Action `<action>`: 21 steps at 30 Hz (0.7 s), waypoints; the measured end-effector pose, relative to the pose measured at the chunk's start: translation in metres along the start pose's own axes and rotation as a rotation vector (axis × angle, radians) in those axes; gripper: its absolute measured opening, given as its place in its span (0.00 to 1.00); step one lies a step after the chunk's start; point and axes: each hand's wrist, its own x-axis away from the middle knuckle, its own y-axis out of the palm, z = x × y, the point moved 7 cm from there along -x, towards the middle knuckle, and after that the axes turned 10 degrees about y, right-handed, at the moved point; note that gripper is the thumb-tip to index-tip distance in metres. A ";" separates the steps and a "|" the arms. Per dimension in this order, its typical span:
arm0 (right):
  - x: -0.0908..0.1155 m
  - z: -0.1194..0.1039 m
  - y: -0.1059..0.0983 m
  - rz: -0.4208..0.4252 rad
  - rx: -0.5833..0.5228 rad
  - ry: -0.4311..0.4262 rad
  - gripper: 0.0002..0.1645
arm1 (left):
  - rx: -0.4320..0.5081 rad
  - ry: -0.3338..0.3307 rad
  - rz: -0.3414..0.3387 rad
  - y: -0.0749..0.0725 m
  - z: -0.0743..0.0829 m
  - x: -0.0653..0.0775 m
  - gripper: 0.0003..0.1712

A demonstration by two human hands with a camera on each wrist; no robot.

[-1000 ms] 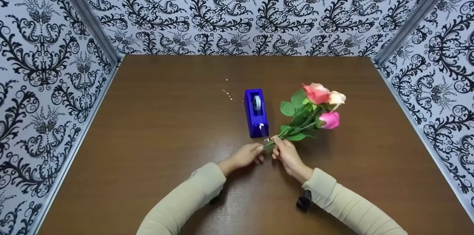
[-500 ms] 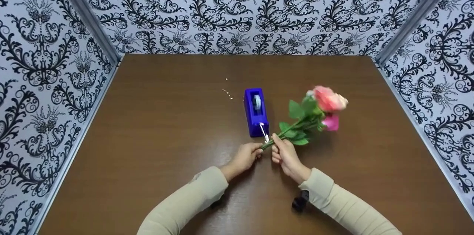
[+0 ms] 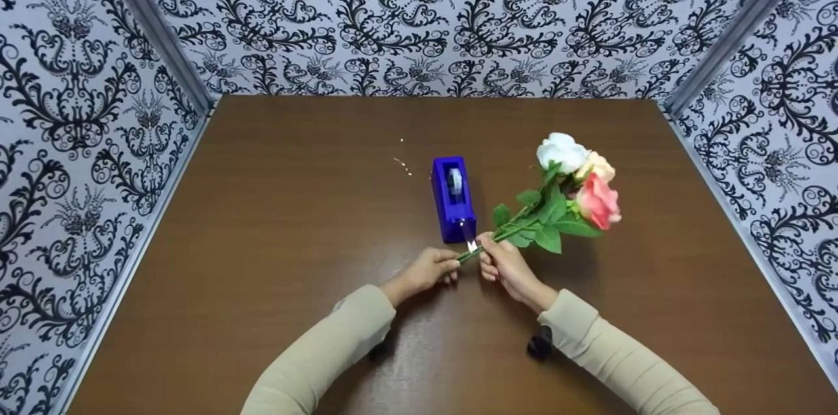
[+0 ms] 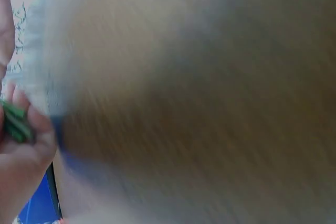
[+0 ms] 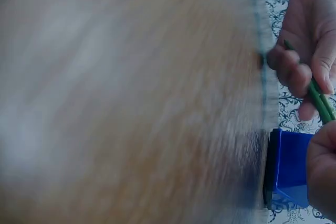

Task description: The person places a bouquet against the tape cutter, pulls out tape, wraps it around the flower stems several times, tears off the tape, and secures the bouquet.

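Note:
A bunch of roses (image 3: 599,200) in white, cream and coral points to the upper right in the head view, above green leaves and stems. My left hand (image 3: 429,270) pinches the stem ends. Farther up the stems (image 5: 319,98), my right hand (image 3: 509,271) grips them between thumb and fingers. Just in front of the hands stands a blue tape dispenser (image 3: 450,213). From its front edge a short strip of clear tape (image 3: 471,245) runs down to the stems, between the two hands. Both wrist views show green stems held in fingers, beside a blurred tabletop.
The brown wooden table (image 3: 294,218) reaches back to a patterned wall (image 3: 419,22), with similar walls at both sides. A few tiny pale specks (image 3: 402,166) lie left of the dispenser. A black device (image 3: 540,343) sits under the right sleeve.
The bunch has turned about its stems: the white rose has come into view at the top, the coral one has swung down, and the pink one is hidden. The dispenser has stayed put.

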 end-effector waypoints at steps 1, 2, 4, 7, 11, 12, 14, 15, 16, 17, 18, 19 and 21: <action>0.000 0.000 0.000 0.008 -0.034 0.000 0.05 | -0.011 0.019 0.026 -0.002 -0.006 -0.002 0.16; 0.000 0.001 0.000 0.021 -0.075 0.002 0.05 | -0.041 0.059 0.054 -0.004 -0.007 -0.003 0.15; 0.000 0.003 0.000 0.062 -0.160 0.003 0.06 | -0.128 0.115 0.127 -0.007 0.001 -0.003 0.14; 0.000 0.006 0.002 0.113 -0.219 0.001 0.08 | -0.306 0.153 0.214 -0.011 0.026 0.003 0.12; -0.001 0.006 0.004 0.114 -0.165 -0.021 0.09 | -0.386 0.131 0.220 -0.013 0.041 0.007 0.12; -0.002 0.004 0.005 0.104 -0.150 -0.027 0.09 | -0.355 0.104 0.205 -0.013 0.040 0.007 0.13; -0.002 0.002 0.005 0.079 -0.122 -0.036 0.07 | -0.259 0.022 0.169 -0.013 0.035 0.005 0.15; -0.002 0.001 0.005 0.067 -0.110 -0.038 0.07 | -0.209 -0.020 0.155 -0.012 0.031 0.004 0.16; -0.002 0.000 0.005 0.057 -0.094 -0.040 0.07 | -0.171 -0.039 0.145 -0.012 0.028 0.003 0.16; -0.003 -0.001 0.004 0.050 -0.079 -0.041 0.06 | -0.147 -0.063 0.138 -0.012 0.024 0.001 0.16; -0.003 -0.002 0.004 0.049 -0.075 -0.040 0.06 | -0.125 -0.069 0.131 -0.012 0.020 -0.001 0.15; -0.003 -0.002 0.003 0.053 -0.075 -0.038 0.06 | -0.108 -0.025 0.129 -0.012 0.006 -0.005 0.16; -0.004 -0.002 0.002 0.081 -0.095 -0.031 0.05 | -0.104 0.023 0.133 -0.012 -0.004 -0.009 0.16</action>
